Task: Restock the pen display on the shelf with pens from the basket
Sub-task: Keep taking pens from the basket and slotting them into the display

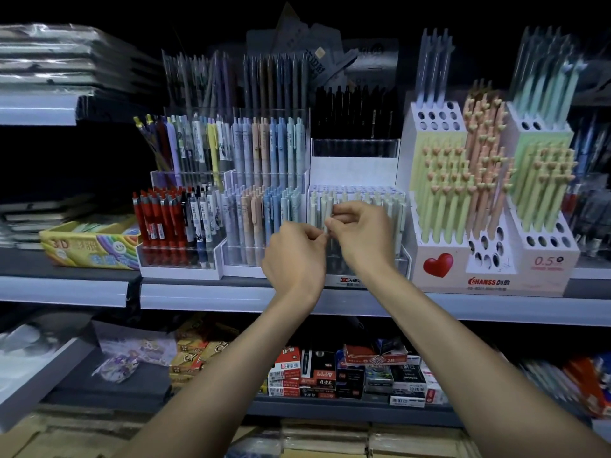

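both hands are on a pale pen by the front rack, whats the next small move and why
Probably ease the pale pen down into a gap in the clear front rack, then release. The left hand and right hand both pinch it, roughly upright, right in front of that rack's row of matching pale pens. Which slot is free is hidden behind the hands.

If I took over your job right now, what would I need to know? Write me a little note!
Left hand: pinches a pale pen.
Right hand: pinches the same pen from the other side.
Both are in front of the clear pen display on the shelf. The basket is out of view.
Done: pale pens stand in the display's front rows.
Left: the holes behind look empty. Seat this pen, then fetch more.
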Available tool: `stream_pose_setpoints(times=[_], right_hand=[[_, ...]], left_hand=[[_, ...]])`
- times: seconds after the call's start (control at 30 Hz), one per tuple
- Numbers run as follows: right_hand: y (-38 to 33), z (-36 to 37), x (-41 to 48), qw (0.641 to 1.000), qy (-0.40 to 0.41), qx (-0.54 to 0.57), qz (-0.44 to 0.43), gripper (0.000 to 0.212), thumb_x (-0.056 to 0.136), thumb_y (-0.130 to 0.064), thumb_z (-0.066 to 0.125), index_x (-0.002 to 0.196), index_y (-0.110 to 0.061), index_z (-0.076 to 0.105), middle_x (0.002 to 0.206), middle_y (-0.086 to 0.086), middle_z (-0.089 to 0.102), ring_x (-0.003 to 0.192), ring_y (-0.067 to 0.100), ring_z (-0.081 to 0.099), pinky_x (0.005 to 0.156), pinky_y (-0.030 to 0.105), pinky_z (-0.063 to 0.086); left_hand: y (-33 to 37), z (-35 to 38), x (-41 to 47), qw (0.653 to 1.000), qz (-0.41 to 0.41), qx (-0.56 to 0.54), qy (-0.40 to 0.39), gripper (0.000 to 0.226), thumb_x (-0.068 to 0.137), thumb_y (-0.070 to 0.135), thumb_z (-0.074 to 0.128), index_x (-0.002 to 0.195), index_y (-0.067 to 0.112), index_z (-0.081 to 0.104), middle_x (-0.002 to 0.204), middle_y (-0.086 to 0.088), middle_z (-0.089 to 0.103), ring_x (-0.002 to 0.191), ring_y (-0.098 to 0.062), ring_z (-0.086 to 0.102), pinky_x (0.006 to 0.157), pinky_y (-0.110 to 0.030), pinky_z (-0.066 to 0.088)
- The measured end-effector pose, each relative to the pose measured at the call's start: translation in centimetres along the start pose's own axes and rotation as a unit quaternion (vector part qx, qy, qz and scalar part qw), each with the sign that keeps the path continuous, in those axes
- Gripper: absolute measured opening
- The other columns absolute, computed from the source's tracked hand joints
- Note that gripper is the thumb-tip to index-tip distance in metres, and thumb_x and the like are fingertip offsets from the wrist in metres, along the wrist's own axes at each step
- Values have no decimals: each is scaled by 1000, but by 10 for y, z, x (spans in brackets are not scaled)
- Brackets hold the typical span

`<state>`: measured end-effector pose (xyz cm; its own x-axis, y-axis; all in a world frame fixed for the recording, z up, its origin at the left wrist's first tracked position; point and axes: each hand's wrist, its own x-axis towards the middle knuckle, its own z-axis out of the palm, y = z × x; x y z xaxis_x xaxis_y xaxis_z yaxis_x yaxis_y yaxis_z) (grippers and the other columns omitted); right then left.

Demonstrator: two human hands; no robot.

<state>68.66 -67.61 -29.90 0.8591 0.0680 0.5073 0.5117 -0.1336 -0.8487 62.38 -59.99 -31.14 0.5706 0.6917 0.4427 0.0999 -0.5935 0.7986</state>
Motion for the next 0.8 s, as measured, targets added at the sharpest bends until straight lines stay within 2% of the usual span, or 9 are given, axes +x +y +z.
stream_pose_setpoints(times=[0.07,0.23,0.43,0.53,0.8], right_hand=[[5,3,-7,1000,12,1,13,20,86,-10,80,106,-12,78,82,-4,75,77,10,73,84,36,63],[5,5,-9,1000,26,-10,3,20,87,-12,79,106,-11,79,85,0,77,79,14,74,84,38,63],[1,5,-8,998,35,-57,-22,20,88,-13,77,107,-9,79,92,4,79,85,12,74,90,34,60],[1,6,-8,997,36,-70,-23,18,89,-14,77,106,-10,80,93,4,79,89,16,74,91,37,60],[3,10,-8,996,26,-86,7,13,88,-17,78,100,-13,81,88,0,79,89,15,74,90,39,60]], left_hand=[[-4,2,-3,1000,-4,8,2,21,93,40,73,79,26,79,73,5,74,77,-21,70,60,-30,45],[-11,5,-7,1000,0,24,6,17,93,39,71,84,28,81,82,1,77,86,-27,71,73,-37,56],[-9,9,-6,999,1,50,14,18,92,38,67,84,28,80,77,0,75,81,-28,70,66,-34,52],[-8,8,-7,999,-2,52,10,19,92,35,66,81,27,79,74,2,73,78,-27,69,63,-32,47],[-10,7,-7,998,-2,61,-5,18,91,29,64,78,25,77,77,0,74,79,-29,70,66,-34,51]])
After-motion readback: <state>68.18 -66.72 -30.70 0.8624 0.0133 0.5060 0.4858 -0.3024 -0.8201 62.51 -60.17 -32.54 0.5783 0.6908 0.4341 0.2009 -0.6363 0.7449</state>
